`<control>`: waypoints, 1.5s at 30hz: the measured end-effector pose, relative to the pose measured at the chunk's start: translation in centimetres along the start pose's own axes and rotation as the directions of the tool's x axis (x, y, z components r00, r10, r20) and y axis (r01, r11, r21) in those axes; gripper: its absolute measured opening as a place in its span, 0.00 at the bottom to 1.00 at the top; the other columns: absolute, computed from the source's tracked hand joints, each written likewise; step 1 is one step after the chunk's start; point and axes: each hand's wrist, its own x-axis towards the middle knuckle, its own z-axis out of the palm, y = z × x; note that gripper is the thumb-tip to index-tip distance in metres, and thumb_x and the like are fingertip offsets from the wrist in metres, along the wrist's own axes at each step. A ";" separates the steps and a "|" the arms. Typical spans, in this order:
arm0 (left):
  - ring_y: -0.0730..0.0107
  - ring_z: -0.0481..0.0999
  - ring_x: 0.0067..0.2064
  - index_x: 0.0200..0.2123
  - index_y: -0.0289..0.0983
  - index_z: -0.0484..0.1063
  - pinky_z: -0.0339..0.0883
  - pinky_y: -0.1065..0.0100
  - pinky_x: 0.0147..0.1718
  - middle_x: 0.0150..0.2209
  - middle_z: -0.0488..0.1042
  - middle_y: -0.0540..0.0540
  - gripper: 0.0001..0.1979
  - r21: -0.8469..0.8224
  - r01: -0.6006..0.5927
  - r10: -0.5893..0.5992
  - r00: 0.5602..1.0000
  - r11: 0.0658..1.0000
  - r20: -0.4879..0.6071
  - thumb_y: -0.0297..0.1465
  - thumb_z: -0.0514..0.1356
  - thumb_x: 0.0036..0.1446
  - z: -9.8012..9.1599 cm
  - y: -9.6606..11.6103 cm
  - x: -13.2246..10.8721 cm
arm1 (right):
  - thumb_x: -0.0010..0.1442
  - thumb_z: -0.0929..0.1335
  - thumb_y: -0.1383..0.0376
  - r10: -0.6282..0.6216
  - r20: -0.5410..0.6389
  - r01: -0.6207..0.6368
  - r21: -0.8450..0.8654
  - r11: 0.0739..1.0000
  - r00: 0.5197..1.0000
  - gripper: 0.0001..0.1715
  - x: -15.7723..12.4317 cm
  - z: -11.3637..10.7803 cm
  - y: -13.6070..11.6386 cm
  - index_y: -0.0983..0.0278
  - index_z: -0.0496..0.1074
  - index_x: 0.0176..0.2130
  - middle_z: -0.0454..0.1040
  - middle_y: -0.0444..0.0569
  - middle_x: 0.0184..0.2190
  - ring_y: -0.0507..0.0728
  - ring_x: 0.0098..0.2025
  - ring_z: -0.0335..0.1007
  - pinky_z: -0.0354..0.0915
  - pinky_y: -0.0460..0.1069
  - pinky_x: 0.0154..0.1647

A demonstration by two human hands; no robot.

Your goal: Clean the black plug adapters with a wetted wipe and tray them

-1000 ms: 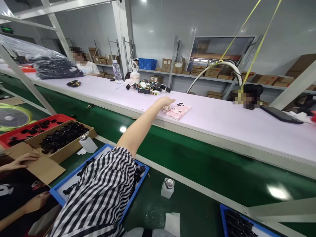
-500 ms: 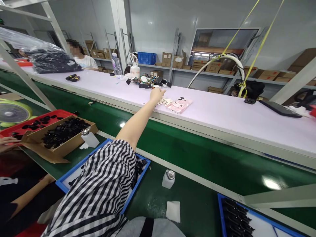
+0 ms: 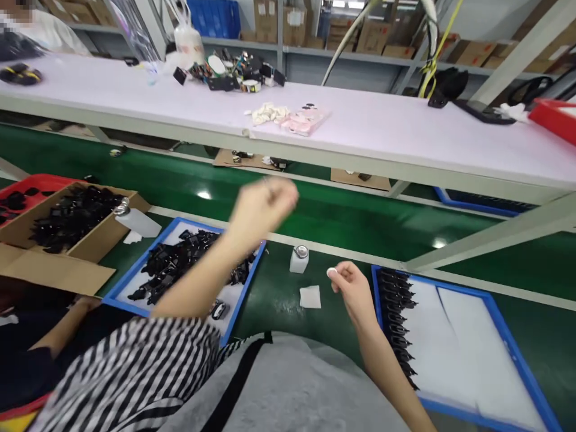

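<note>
My left hand (image 3: 265,207) hangs blurred in the air above the green belt, its fingers curled in; what they hold I cannot make out. It is over the far corner of a blue tray (image 3: 117,287) heaped with small black parts. My right hand (image 3: 353,289) is low over the belt, thumb and finger pinched on a small white piece (image 3: 332,272). A small white bottle (image 3: 299,259) and a white square wipe (image 3: 310,297) lie between the hands. A second blue tray (image 3: 517,366), lined in white with a row of black parts, sits just right of my right hand.
On the raised white shelf lie a pile of white finger cots (image 3: 269,113), a pink case (image 3: 303,120) and assorted clutter (image 3: 229,69). A cardboard box (image 3: 63,270) of black parts, a red tray (image 3: 31,182) and a tipped bottle (image 3: 135,221) are at left. A co-worker's arm (image 3: 58,324) shows bottom left.
My left arm has pulled back from the pile on the shelf, down to above the belt. The view has tilted downward, and my right hand has come into sight.
</note>
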 end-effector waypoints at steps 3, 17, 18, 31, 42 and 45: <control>0.74 0.70 0.26 0.32 0.37 0.72 0.62 0.74 0.26 0.26 0.73 0.49 0.11 -0.187 0.225 -0.141 0.914 0.956 0.381 0.34 0.55 0.46 3.8 -2.8 -7.5 | 0.41 0.69 0.62 -0.023 0.034 0.021 0.058 0.998 0.999 0.11 -0.2 2.1 -0.5 0.65 0.62 0.21 0.59 0.37 0.14 0.45 0.15 0.52 0.51 0.42 0.16; 0.75 0.69 0.26 0.31 0.33 0.73 0.65 0.72 0.28 0.23 0.72 0.48 0.10 -0.639 0.535 -0.511 0.824 0.554 0.247 0.30 0.59 0.42 6.3 -6.9 -13.2 | 0.57 0.56 0.65 -0.615 0.367 0.716 -0.366 0.594 0.698 0.23 -4.3 3.0 4.6 0.61 0.48 0.53 0.69 0.52 0.40 0.55 0.37 0.66 0.63 0.53 0.33; 0.75 0.69 0.26 0.31 0.34 0.73 0.65 0.72 0.28 0.23 0.71 0.49 0.10 -0.645 0.522 -0.512 0.828 0.558 0.227 0.30 0.58 0.43 6.5 -7.3 -13.8 | 0.57 0.56 0.66 -0.620 0.384 0.729 -0.367 0.578 0.684 0.25 -4.5 3.1 5.4 0.62 0.46 0.54 0.68 0.52 0.41 0.56 0.39 0.65 0.63 0.54 0.35; 0.76 0.70 0.30 0.32 0.44 0.72 0.66 0.75 0.29 0.29 0.71 0.51 0.11 -0.683 0.264 -0.246 0.961 0.681 0.126 0.26 0.60 0.43 10.5 -18.7 -22.8 | 0.57 0.56 0.68 -0.659 0.347 0.702 0.004 0.713 0.667 0.27 -6.8 2.8 19.6 0.65 0.43 0.55 0.66 0.52 0.44 0.55 0.46 0.61 0.59 0.55 0.45; 0.71 0.70 0.40 0.31 0.40 0.73 0.63 0.70 0.41 0.38 0.71 0.48 0.08 -0.354 0.096 0.043 0.930 0.930 0.364 0.26 0.57 0.46 7.1 -19.5 -30.3 | 0.57 0.55 0.54 -0.364 0.589 0.410 0.059 0.910 0.721 0.34 -13.4 4.0 25.9 0.59 0.33 0.57 0.55 0.53 0.53 0.58 0.52 0.54 0.57 0.55 0.47; 0.70 0.70 0.39 0.39 0.41 0.68 0.64 0.69 0.39 0.45 0.66 0.47 0.18 -0.423 0.237 -0.093 0.938 0.875 0.334 0.28 0.61 0.40 5.1 -19.8 -32.0 | 0.56 0.54 0.51 -0.371 0.623 0.303 0.219 0.928 0.689 0.37 -14.7 4.9 25.5 0.57 0.28 0.57 0.58 0.50 0.52 0.57 0.55 0.47 0.49 0.59 0.52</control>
